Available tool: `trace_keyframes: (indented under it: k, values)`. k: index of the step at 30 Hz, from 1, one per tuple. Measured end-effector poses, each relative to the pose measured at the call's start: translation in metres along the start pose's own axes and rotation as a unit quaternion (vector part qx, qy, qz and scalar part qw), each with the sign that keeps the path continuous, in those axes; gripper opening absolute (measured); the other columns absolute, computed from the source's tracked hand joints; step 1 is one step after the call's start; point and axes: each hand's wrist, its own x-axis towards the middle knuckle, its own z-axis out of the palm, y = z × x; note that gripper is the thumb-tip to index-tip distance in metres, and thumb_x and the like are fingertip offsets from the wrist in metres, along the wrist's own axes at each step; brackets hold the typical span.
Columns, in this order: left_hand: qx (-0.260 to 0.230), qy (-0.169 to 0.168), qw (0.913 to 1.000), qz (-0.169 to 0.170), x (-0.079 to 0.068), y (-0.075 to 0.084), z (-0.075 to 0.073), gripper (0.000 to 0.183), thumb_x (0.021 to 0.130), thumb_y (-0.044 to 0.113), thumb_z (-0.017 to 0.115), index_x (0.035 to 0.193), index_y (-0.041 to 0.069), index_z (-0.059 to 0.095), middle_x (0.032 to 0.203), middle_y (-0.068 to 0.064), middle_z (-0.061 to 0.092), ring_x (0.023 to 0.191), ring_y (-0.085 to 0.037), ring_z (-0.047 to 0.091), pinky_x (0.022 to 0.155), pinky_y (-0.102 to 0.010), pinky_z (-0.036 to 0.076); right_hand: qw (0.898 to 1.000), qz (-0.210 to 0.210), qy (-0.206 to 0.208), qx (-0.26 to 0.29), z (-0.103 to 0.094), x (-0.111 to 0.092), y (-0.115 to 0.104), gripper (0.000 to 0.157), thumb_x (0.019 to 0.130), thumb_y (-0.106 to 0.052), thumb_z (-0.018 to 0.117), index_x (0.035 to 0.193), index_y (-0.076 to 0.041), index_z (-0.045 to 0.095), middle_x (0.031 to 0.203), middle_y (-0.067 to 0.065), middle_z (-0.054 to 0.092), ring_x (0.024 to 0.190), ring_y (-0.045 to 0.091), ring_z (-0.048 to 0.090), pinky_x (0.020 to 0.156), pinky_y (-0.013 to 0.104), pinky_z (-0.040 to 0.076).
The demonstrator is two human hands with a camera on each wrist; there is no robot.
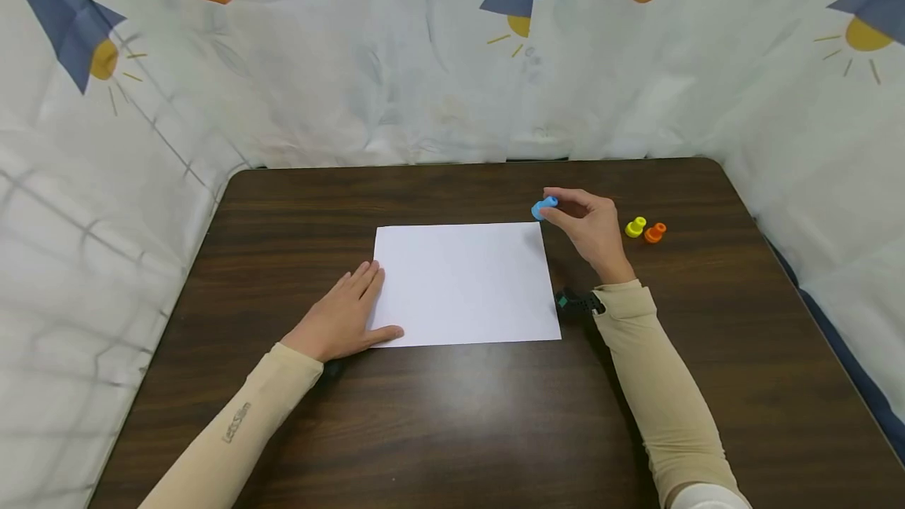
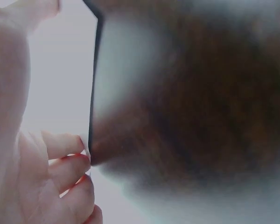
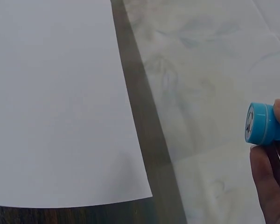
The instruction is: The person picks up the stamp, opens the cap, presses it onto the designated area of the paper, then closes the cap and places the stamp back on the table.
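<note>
While your left hand lies flat with straight fingers on the dark wood surface, its fingertips and thumb resting on the left edge of the white sheet of paper, your right hand holds a small blue stamp just off the sheet's far right corner, lifted clear of the surface. The grip of your right hand is clamped on the stamp, with fingertips and thumb pinching its body; the grip of your left hand is apart, holding nothing.

The stamp is a short, light-blue plastic cylinder with a slightly wider ring at one end. From the head view it reads only as a blue knob poking out left of your fingers. The right wrist view shows more: the stamp lies sideways, and its round face, pale with a faint mark you cannot make out, points toward the paper, with your fingers curled beneath it.

The head view alone shows a yellow stamp and an orange stamp touching side by side on the surface, just right of your right hand, toward the far right corner. The left wrist view is badly blurred: it gives only your left fingers against the paper's edge and a brown smear of surface.
</note>
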Motion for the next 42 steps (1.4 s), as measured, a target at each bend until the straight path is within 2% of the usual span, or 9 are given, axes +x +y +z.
trace_keyframes:
  k: [6, 13, 20, 24, 27, 30, 35, 37, 42]
  values:
    - [0.008, 0.012, 0.9999, -0.003, -0.006, 0.005, 0.001, 0.104, 0.092, 0.065, 0.066, 0.158, -0.007, 0.031, 0.168, -0.026, 0.029, 0.159, -0.042, 0.027, 0.129, -0.059, 0.027, 1.000, 0.001, -0.002, 0.004, -0.005, 0.000, 0.001, 0.039, 0.090, -0.025, 0.083, 0.126, -0.013, 0.076, 0.127, 0.005, 0.076, 0.102, 0.004, 0.072, 0.087, 0.015, 0.059]
    - [0.023, 0.034, 0.9992, 0.003, -0.008, 0.006, 0.001, 0.100, 0.092, 0.067, 0.064, 0.157, -0.003, 0.037, 0.166, -0.025, 0.036, 0.158, -0.044, 0.027, 0.130, -0.060, 0.023, 0.999, 0.007, 0.004, 0.035, -0.011, 0.000, 0.006, 0.038, 0.090, -0.023, 0.083, 0.125, -0.011, 0.076, 0.123, 0.003, 0.077, 0.100, 0.003, 0.073, 0.088, 0.015, 0.059]
    - [0.017, 0.090, 0.9958, 0.009, 0.004, 0.003, -0.006, 0.088, 0.093, 0.063, 0.066, 0.155, 0.004, 0.046, 0.160, -0.025, 0.045, 0.155, -0.044, 0.034, 0.129, -0.062, 0.026, 0.999, 0.003, 0.010, 0.046, -0.018, 0.000, 0.009, 0.038, 0.090, -0.023, 0.083, 0.125, -0.012, 0.076, 0.120, -0.001, 0.078, 0.100, 0.005, 0.074, 0.088, 0.016, 0.060]
    - [-0.001, 0.109, 0.9940, 0.006, 0.015, 0.003, -0.011, 0.086, 0.095, 0.060, 0.066, 0.155, 0.003, 0.045, 0.160, -0.023, 0.046, 0.155, -0.043, 0.035, 0.128, -0.062, 0.027, 0.999, -0.002, 0.011, 0.042, -0.018, 0.001, 0.008, 0.038, 0.090, -0.022, 0.083, 0.126, -0.013, 0.075, 0.117, -0.005, 0.078, 0.100, 0.005, 0.073, 0.088, 0.016, 0.060]
    - [-0.023, 0.139, 0.9900, 0.009, 0.025, 0.005, -0.017, 0.082, 0.096, 0.056, 0.067, 0.155, 0.004, 0.046, 0.159, -0.022, 0.048, 0.153, -0.043, 0.038, 0.125, -0.062, 0.033, 0.999, -0.001, 0.009, 0.049, -0.016, 0.001, 0.007, 0.036, 0.090, -0.020, 0.082, 0.125, -0.012, 0.075, 0.116, -0.006, 0.077, 0.101, 0.006, 0.073, 0.088, 0.016, 0.059]
    - [-0.060, 0.181, 0.9816, 0.011, 0.036, 0.010, -0.022, 0.074, 0.096, 0.049, 0.070, 0.153, 0.006, 0.049, 0.155, -0.020, 0.053, 0.151, -0.041, 0.042, 0.120, -0.064, 0.039, 0.998, 0.001, 0.007, 0.058, -0.014, 0.002, 0.005, 0.036, 0.090, -0.019, 0.082, 0.125, -0.011, 0.075, 0.118, -0.002, 0.077, 0.102, 0.008, 0.073, 0.090, 0.017, 0.059]
    - [-0.121, 0.238, 0.9637, 0.008, 0.053, 0.023, -0.032, 0.061, 0.097, 0.040, 0.071, 0.148, 0.011, 0.055, 0.150, -0.015, 0.059, 0.145, -0.038, 0.050, 0.117, -0.064, 0.042, 0.998, 0.007, 0.001, 0.058, -0.011, 0.000, 0.001, 0.039, 0.090, -0.021, 0.082, 0.125, -0.008, 0.074, 0.123, 0.009, 0.076, 0.102, 0.010, 0.073, 0.090, 0.018, 0.060]
    - [-0.145, 0.261, 0.9543, 0.013, 0.060, 0.030, -0.036, 0.057, 0.098, 0.037, 0.071, 0.147, 0.011, 0.057, 0.149, -0.014, 0.060, 0.142, -0.037, 0.053, 0.116, -0.062, 0.044, 0.999, 0.007, 0.001, 0.054, -0.012, -0.001, 0.000, 0.039, 0.090, -0.021, 0.082, 0.126, -0.007, 0.074, 0.123, 0.011, 0.076, 0.101, 0.010, 0.073, 0.089, 0.018, 0.060]
    - [-0.215, 0.313, 0.9246, 0.037, 0.079, 0.047, -0.044, 0.049, 0.098, 0.030, 0.071, 0.143, 0.012, 0.061, 0.143, -0.012, 0.065, 0.135, -0.031, 0.060, 0.112, -0.054, 0.051, 0.998, 0.001, -0.001, 0.061, -0.012, -0.002, -0.003, 0.038, 0.091, -0.019, 0.081, 0.126, -0.005, 0.073, 0.121, 0.007, 0.076, 0.101, 0.010, 0.073, 0.090, 0.019, 0.060]
